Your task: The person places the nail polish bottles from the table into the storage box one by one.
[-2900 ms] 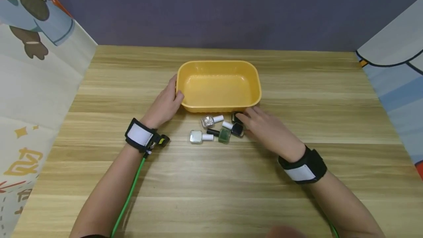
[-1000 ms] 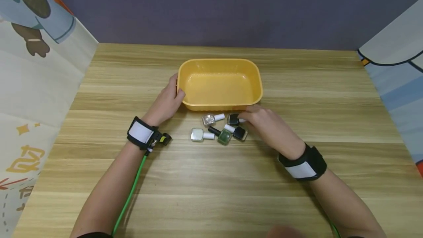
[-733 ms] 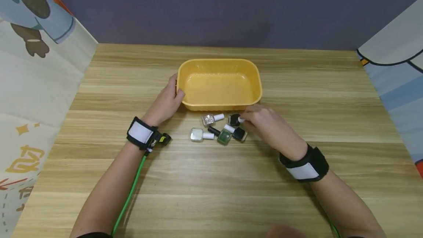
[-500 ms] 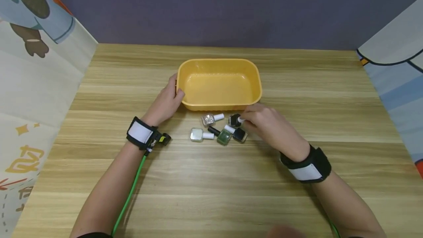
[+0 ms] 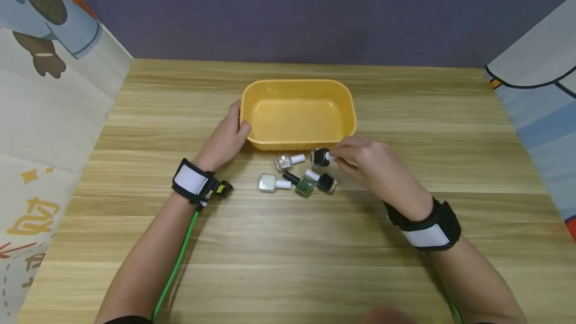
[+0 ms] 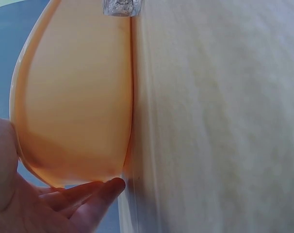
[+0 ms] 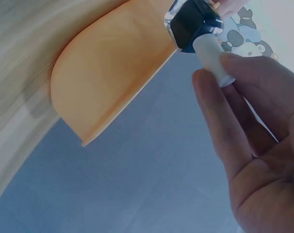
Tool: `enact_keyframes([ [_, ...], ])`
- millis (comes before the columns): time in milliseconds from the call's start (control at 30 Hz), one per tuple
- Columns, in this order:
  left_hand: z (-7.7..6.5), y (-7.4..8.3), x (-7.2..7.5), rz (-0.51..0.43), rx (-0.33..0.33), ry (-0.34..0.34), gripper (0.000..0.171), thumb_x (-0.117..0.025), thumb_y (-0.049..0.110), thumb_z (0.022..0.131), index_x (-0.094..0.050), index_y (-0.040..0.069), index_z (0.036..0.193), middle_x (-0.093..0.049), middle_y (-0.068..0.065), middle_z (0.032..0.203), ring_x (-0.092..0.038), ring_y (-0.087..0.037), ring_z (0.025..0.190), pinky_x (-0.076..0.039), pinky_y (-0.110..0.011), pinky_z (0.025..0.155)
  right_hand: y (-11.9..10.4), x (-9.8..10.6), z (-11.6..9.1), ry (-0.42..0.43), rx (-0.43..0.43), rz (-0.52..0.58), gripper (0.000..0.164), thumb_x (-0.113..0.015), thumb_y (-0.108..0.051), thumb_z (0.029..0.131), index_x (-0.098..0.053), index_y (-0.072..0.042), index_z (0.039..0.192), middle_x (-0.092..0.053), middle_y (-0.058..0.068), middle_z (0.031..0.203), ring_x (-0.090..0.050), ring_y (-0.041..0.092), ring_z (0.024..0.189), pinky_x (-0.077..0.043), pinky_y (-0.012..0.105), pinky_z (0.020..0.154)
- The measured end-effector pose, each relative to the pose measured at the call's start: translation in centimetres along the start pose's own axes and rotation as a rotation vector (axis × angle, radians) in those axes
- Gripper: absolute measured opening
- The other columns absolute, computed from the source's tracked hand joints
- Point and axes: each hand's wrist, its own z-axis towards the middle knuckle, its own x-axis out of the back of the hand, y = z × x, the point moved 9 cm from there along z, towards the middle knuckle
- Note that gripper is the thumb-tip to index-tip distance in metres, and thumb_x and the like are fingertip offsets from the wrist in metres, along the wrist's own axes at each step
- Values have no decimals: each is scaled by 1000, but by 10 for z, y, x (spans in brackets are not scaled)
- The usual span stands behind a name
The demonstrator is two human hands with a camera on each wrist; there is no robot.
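Note:
My right hand [image 5: 373,166] pinches the white cap of a dark nail polish bottle [image 7: 189,23] between thumb and fingers. In the right wrist view the bottle is up beside the rim of the yellow basin [image 5: 299,143], its glass end pointing away from the hand. My left hand [image 5: 225,139] grips the basin's left end, thumb over the rim and fingers against the outer wall [image 6: 79,97]. On the table in front of the basin lie a silver glitter polish [image 5: 283,163], a pale white one [image 5: 267,183], a green one with a black cap [image 5: 305,186] and another black one [image 5: 326,183].
The wooden table [image 5: 288,254] runs back to a dark blue panel [image 5: 306,14]. Printed cloth hangs at the left [image 5: 40,114] and right sides. A green cable [image 5: 176,264] trails along the left forearm from the wrist strap.
The right hand has taken the dark polish bottle by its white cap, then raised it a little and drawn back to the right. The left hand stays at the basin.

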Motion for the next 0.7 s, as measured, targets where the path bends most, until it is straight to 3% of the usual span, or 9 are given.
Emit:
enact_keyframes([
  [467, -1, 3, 0, -15, -19, 6, 60, -38, 21, 104, -15, 7, 158, -54, -16, 138, -57, -21, 106, -44, -43, 102, 5, 10, 0, 60, -13, 11, 19, -78, -1, 81, -78, -3, 100, -74, 9, 98, -69, 22, 90, -58, 36, 74],
  [700, -1, 3, 1, -12, -14, 10, 61, -38, 21, 104, -15, 6, 158, -54, -16, 137, -57, -21, 105, -45, -42, 101, 5, 21, 1, 188, 8, 66, 18, -79, -1, 80, -78, -2, 98, -74, 10, 96, -68, 21, 90, -58, 33, 76],
])
